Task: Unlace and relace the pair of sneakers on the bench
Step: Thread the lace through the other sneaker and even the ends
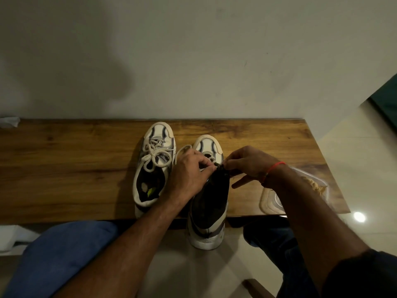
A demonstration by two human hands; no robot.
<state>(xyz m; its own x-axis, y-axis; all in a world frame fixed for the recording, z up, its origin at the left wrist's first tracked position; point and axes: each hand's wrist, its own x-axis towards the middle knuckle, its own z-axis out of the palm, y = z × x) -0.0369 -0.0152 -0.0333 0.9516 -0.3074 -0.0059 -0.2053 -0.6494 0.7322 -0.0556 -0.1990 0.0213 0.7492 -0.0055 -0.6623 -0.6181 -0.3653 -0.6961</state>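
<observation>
Sneakers: the left shoe (154, 166) is tied, and your left hand (189, 171) and right hand (249, 164) pinch the right shoe's (207, 203) lace (182, 150), so most work is left.

We have open bench (64, 168) to the left of the laced sneaker (153, 166), wide enough for a hand to pass. Between that sneaker and the second sneaker (207, 203) the gap is narrow, and our left hand (190, 171) lies across it. Our right hand (250, 163) blocks the second sneaker's right side, with bare wood beyond the toe up to the wall (193, 61). A clear plastic container (300, 190) crowds the bench's right end, just beside our right wrist.
</observation>
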